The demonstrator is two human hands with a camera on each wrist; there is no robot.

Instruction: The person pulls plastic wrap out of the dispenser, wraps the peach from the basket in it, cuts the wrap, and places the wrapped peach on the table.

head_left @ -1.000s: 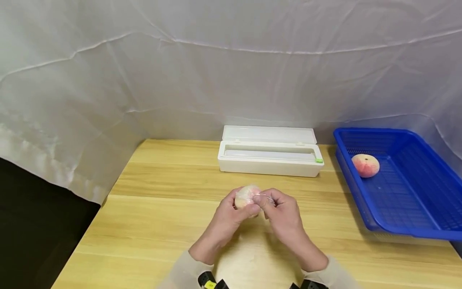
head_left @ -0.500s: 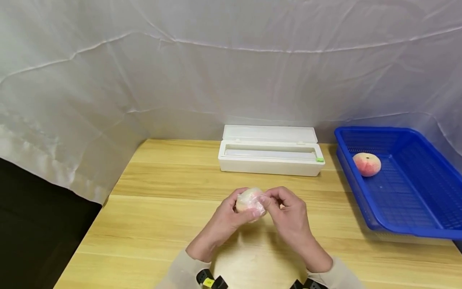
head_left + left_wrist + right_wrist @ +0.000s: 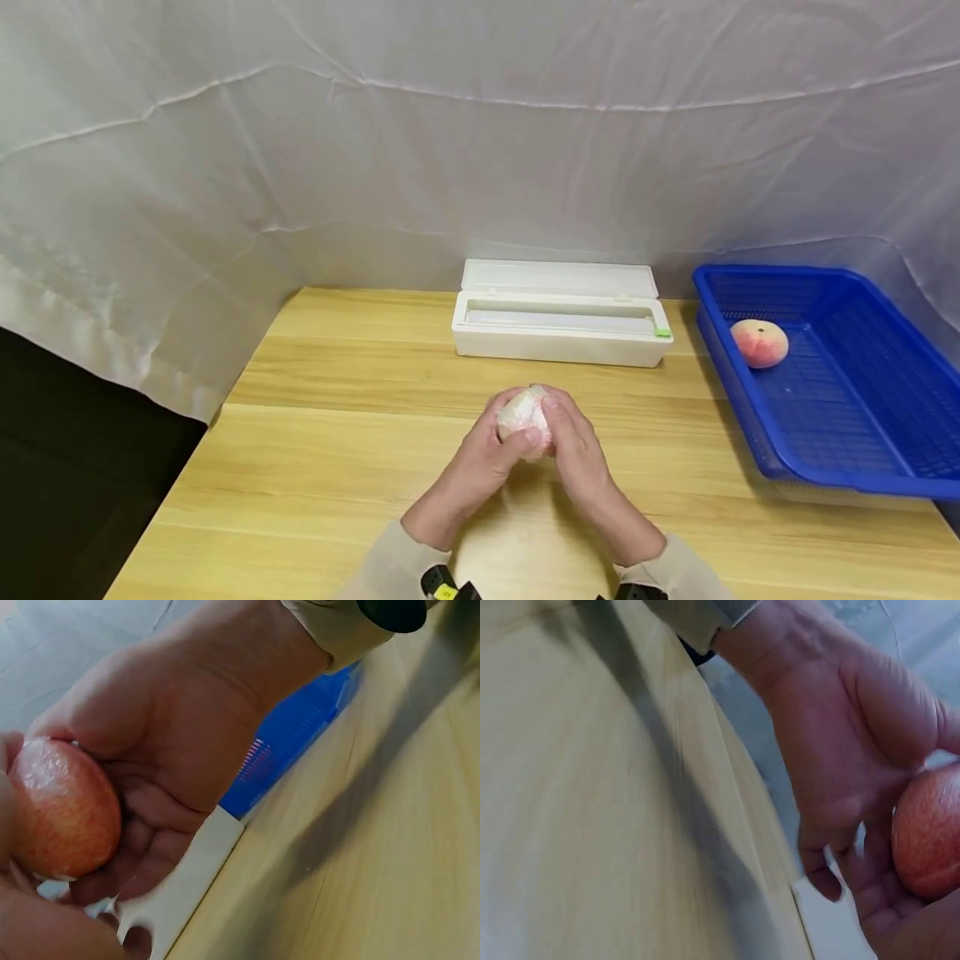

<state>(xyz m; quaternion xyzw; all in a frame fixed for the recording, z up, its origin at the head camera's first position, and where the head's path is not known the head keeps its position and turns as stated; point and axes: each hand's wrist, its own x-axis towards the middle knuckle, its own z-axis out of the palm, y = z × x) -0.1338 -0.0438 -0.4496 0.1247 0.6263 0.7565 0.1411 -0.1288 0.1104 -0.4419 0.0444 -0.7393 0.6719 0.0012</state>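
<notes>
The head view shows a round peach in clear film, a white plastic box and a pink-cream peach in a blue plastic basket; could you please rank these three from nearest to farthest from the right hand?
1. Film-wrapped peach: touching the right hand, at its left.
2. White box: beyond the hand.
3. Pink-cream peach: far right, in the basket.

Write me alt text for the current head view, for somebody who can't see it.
A person's left hand and right hand hold a film-wrapped peach over a wooden table. Beyond them sits a white box with its lid open; to the right, a blue basket holds another peach.
</notes>
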